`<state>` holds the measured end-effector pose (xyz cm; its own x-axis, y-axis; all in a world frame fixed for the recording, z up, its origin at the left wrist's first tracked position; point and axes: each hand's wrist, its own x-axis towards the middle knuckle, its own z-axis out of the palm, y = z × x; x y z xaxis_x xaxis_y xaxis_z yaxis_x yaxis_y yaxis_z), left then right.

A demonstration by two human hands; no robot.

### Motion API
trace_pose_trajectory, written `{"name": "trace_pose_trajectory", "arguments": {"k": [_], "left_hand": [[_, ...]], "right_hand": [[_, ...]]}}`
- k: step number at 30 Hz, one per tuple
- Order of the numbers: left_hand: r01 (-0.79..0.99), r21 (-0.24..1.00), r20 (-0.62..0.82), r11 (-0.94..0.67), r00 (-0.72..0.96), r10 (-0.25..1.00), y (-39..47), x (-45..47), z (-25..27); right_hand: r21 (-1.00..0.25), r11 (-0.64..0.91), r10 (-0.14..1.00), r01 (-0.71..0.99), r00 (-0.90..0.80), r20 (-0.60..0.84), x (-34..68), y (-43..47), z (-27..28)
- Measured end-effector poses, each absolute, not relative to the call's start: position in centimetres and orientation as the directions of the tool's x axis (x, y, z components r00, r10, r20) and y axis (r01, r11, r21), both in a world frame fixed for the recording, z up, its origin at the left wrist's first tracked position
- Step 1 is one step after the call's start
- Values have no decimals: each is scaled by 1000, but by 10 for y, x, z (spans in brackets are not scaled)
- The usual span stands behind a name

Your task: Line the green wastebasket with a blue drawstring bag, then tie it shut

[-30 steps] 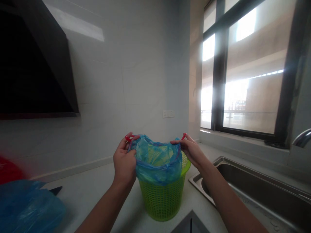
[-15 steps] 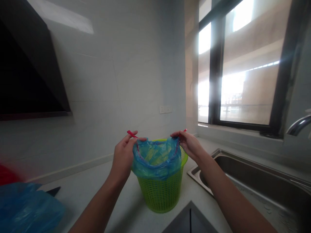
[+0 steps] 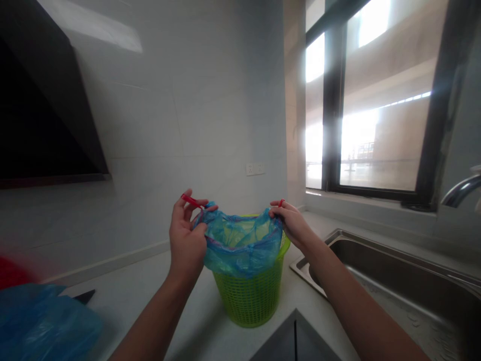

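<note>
A green perforated plastic basket (image 3: pixel 248 301) stands upright on the counter, with a translucent blue garbage bag (image 3: pixel 240 260) inside it and folded over its front rim. My left hand (image 3: pixel 188 235) is closed on the bag's left edge, and a red drawstring (image 3: pixel 192 201) loops across its fingers. At the right edge of the bag, my right hand (image 3: pixel 287 220) pinches the plastic, with a bit of red drawstring round a finger. Between the hands the mouth of the bag is spread wide. The bottom inside the basket is hidden.
A steel sink (image 3: pixel 338 245) with a faucet (image 3: pixel 462 190) lies to the right, below a window. Another blue plastic bag (image 3: pixel 45 321) is at the lower left, beside a dark pointed object (image 3: pixel 85 297). A grey angular panel (image 3: pixel 295 341) sits in front of the basket.
My left hand has shifted left and turned, drawing its red drawstring longer. The bag's mouth is pulled wider and its left edge raised. My right hand has moved only slightly.
</note>
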<state>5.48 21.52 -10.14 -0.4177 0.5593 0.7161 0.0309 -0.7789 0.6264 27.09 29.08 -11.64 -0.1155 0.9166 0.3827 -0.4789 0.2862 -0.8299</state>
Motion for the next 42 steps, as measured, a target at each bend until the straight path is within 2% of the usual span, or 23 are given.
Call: {"name": "trace_pose_trajectory", "arguments": {"k": [5,7,13,17,23,27,32,35,37,42], "left_hand": [[-49,710,668,-702,-267,694,208,60,-100],[-91,724,646,-684,-259,718,209,60,-100],[-97,719,553,-688,-520,651,226,47,-105],[-68,716,529,-695,-597,603,232,38,-104],[-208,631,582,-748,-510,633,228,44,-95],[-241,648,553,-722,-504,664,230,40,-94],[-195,689,574,-698,-442,690,232,34,-97],[-165,760,550,-629,-352,757,233,36,-100],[-149,805,521,-575,-286,804,234,37,-102],[-151,842,501,-517,-135,855,232,39,-103]], "right_hand": [[-823,298,915,-484,-100,391,272,294,-118],[-812,328,911,-483,-67,408,272,298,-120],[-816,418,896,-399,36,442,271,296,-120],[-789,434,892,-436,82,445,267,294,-119],[-625,401,898,-670,153,412,262,298,-119],[-654,371,915,-660,138,380,266,297,-118],[-618,421,902,-664,237,360,270,298,-117],[-588,396,902,-705,178,393,269,298,-116],[-640,335,912,-691,67,405,268,296,-116],[-850,314,876,-423,-217,431,268,282,-113]]}}
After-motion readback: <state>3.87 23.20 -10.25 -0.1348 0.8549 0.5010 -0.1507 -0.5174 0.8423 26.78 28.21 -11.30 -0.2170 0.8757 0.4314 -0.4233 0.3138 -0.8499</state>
